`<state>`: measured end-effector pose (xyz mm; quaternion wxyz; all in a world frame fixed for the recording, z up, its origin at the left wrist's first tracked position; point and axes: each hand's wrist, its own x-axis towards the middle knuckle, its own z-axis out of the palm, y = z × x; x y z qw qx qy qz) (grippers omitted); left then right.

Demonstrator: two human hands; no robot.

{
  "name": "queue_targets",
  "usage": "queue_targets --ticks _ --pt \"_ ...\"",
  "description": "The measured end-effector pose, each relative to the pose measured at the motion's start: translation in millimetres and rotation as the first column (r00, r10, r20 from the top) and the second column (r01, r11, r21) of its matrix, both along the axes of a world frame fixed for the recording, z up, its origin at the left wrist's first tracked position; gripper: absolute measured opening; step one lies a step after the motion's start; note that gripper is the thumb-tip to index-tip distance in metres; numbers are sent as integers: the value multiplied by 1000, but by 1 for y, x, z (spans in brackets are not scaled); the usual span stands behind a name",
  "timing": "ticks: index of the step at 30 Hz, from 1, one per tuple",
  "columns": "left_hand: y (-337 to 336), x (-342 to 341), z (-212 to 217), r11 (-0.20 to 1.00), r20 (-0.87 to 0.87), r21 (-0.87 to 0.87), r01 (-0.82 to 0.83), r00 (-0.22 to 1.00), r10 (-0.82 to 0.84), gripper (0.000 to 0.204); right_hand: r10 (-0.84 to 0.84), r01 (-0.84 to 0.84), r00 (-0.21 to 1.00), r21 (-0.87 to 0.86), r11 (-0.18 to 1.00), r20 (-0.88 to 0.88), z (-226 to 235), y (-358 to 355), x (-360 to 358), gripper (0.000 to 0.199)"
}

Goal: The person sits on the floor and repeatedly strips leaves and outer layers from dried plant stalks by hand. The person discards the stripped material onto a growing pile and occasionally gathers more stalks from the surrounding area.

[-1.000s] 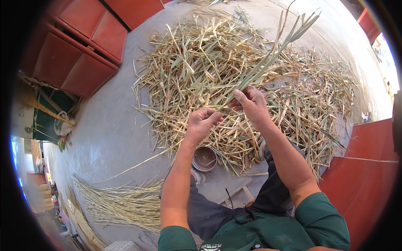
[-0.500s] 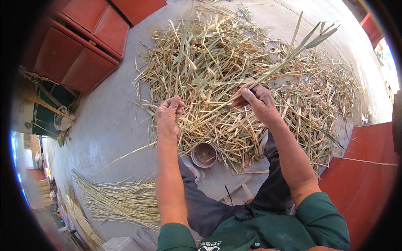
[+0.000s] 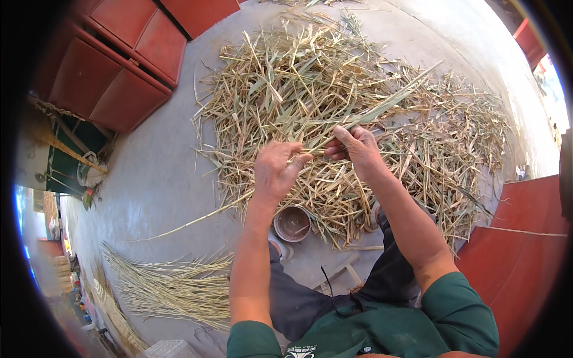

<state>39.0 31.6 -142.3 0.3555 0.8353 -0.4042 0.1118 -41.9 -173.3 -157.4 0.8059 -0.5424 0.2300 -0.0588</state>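
Note:
A long pale stalk (image 3: pixel 197 221) slants up from the floor at the lower left, passes through both hands and ends in green-grey leaves (image 3: pixel 397 101) at the upper right. My left hand (image 3: pixel 276 170) is closed, thumb and fingers pinching the stalk. Just to its right, my right hand (image 3: pixel 357 150) also grips the stalk, near where the leaves begin. Both hands hang over the near part of a wide heap of dry leaves and husks (image 3: pixel 310 77). What lies under the curled fingers is partly hidden.
Between my feet stands a small round brown pot (image 3: pixel 292 224). A bundle of bare thin stalks (image 3: pixel 173 292) lies on the floor at the lower left. Red cabinets (image 3: pixel 116 83) stand at the upper left, and a red panel (image 3: pixel 519 238) is at the right. Brooms (image 3: pixel 71 146) lean at the left.
My left hand has moved right to the stalk beside my right hand. An upright leaf strip above the left hand is gone from view. My right hand has shifted slightly left, lowering the leafy end.

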Motion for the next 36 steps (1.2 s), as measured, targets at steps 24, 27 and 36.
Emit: queue_targets --ticks 24,27,36 --pt "-3 -9 -11 998 -4 -8 -67 998 67 17 -48 44 998 157 987 27 -3 10 2 18" --pt "-6 -13 -6 995 66 -23 -94 993 95 16 -17 13 999 121 993 28 4 7 1 17" --pt "38 29 6 900 40 -21 -436 899 437 21 -7 -6 994 -126 992 -107 -8 -12 1 14"
